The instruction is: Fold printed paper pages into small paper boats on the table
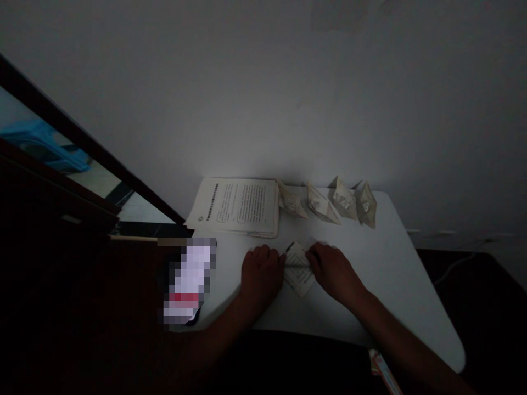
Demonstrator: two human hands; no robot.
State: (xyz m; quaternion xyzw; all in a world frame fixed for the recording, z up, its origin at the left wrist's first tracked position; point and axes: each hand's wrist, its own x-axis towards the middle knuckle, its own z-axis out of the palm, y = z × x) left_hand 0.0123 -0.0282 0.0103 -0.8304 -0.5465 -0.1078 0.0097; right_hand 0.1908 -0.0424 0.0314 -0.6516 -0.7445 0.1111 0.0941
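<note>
1. Right arm [395, 326]: cut off below.
2. Paper [300, 281]: folded, on the table [393, 247] between hands, side corners covered.
3. Right hand [335, 272]: fingers pinched on its right corner.
4. Left hand [261, 275]: fingers curled at its left corner; grip hidden, cannot tell.
5. Phone [190, 280]: pixelated.

A white tabletop with rounded corners [415, 307] stands against a plain grey wall [263, 99]. At its left edge lies a flat, dark-edged device with a pale face [191, 274], blurred into coarse squares. Far left, a dark slanting bar [102, 153] passes a bright blue object [55, 147]. A thin white cable [453, 267] curves at right; a narrow red-and-white item [385, 368] shows below the near edge.
</note>
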